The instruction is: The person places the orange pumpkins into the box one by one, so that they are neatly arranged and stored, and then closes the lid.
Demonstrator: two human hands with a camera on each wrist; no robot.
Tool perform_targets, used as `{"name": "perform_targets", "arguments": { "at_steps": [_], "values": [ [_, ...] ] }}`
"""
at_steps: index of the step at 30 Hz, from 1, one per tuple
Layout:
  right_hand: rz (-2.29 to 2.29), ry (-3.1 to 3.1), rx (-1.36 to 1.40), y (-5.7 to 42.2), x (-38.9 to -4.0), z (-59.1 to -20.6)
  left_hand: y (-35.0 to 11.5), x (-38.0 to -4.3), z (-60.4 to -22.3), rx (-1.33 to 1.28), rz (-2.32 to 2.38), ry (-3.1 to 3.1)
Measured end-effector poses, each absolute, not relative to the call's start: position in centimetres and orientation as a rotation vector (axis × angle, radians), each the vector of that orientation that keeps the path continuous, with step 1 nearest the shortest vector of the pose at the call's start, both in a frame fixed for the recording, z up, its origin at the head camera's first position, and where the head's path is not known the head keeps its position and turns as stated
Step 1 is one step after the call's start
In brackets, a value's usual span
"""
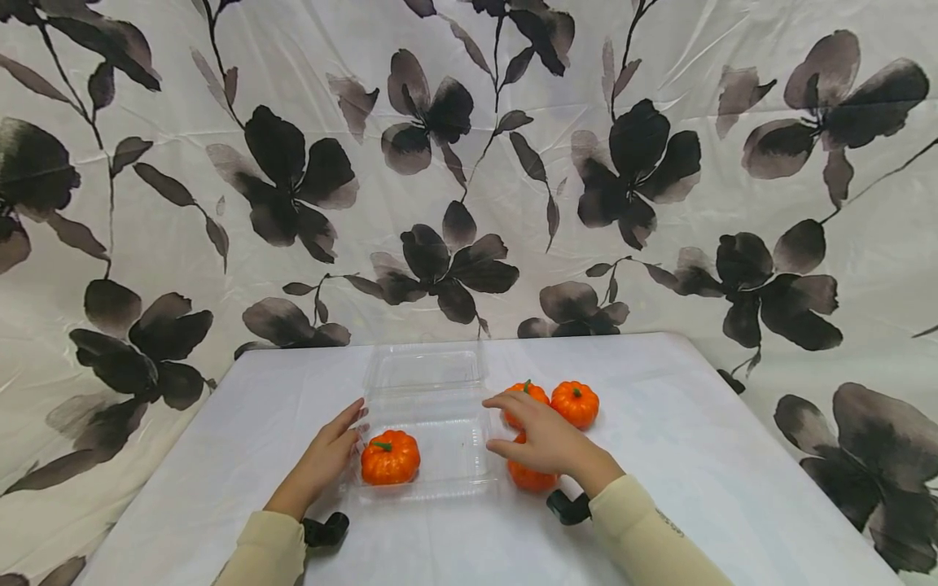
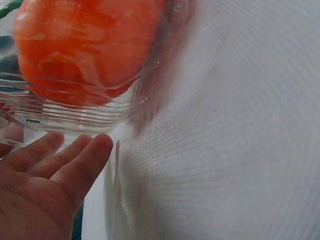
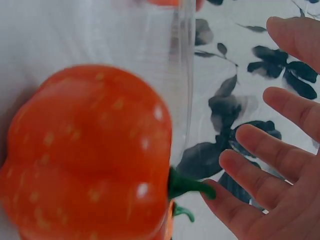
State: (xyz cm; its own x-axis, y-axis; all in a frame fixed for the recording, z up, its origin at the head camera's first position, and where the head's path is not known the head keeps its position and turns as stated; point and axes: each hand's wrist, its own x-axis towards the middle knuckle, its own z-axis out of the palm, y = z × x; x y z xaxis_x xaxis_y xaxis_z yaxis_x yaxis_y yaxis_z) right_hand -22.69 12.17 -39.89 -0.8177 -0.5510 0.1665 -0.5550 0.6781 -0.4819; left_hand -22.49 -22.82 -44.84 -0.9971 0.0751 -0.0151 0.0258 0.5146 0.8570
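Far left, head view: a pale left sleeve (image 1: 267, 544), a black wrist mount (image 1: 327, 531) at its cuff, then the left hand (image 1: 322, 460). Fingers extended, no grip on anything. Left wrist view: fingertips (image 2: 102, 145) at the ribbed outer wall of a clear plastic container (image 1: 453, 457); touching or all but touching, cannot say which.

Just right of that hand, inside the container's left end: the first pumpkin (image 1: 390, 460), orange with a green stem, only the clear wall between it and the fingers. Rest of the base to its right shows bare plastic. Transparent lid (image 1: 425, 370) lies opened out behind the base.

At the container's right edge: the right hand (image 1: 545, 439), fingers apart and grasping nothing, thumb and fingertips pointing toward the container. Contact with the rim: cannot tell.

Three more orange pumpkins around this hand, all outside the container. Front pumpkin (image 1: 532, 478): below the hand, partly covered by it. Rear pumpkin (image 1: 531, 391): beyond the fingers, also partly hidden. Rightmost pumpkin (image 1: 575, 405): just beside the rear one, in full view. Right wrist view: one fingertip overlaps a green stem (image 3: 187, 185); touch uncertain.

Far right: right sleeve (image 1: 652, 525), white tabletop (image 1: 703, 456).
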Motion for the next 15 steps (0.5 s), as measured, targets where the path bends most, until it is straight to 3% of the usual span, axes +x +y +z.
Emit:
{"name": "perform_targets", "arguments": {
  "at_steps": [15],
  "values": [
    [0.858, -2.880, 0.898, 14.7, -22.7, -41.0, -22.9, -22.7, -45.1, 0.055, 1.500, 2.698]
  ]
}}
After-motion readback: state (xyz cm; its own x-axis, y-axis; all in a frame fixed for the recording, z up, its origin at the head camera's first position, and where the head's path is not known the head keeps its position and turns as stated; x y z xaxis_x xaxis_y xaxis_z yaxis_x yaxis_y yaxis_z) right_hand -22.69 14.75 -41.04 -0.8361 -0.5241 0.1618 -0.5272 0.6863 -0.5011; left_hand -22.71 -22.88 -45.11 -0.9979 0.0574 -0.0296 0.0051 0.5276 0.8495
